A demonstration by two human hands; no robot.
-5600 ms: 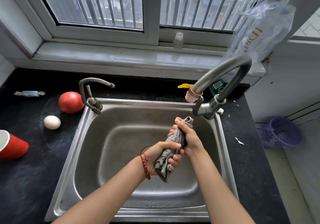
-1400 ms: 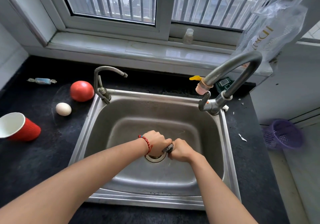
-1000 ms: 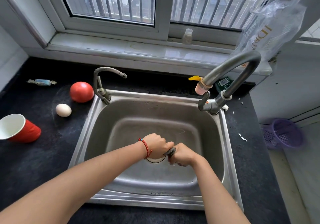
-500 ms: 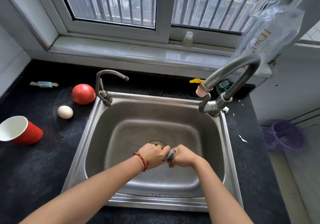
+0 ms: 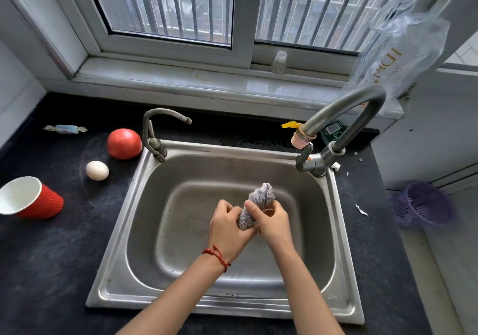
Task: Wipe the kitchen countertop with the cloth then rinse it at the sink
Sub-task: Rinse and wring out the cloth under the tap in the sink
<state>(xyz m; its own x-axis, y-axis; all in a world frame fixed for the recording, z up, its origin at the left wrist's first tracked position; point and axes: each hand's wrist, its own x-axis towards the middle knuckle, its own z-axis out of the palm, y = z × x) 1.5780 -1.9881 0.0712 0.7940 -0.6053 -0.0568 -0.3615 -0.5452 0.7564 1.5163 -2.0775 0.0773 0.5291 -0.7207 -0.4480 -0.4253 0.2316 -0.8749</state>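
Landmark: sink (image 5: 144, 233), steel, set in the dark surface (image 5: 51, 270).
Left of sink: one red cup (image 5: 31, 201) on its side, one egg (image 5: 97, 170), one tomato (image 5: 124, 143), one wrapped sweet (image 5: 65, 129).
Over sink: left hand (image 5: 229, 227) and right hand (image 5: 273, 222), both clenched around one grey cloth (image 5: 254, 205), twisted into a roll, likely wrung here so drips fall in the basin.
Sink rim: two taps, small (image 5: 157, 130) left, large (image 5: 344, 117) right; no water seen.
Right of sink: one purple basket (image 5: 421, 205).
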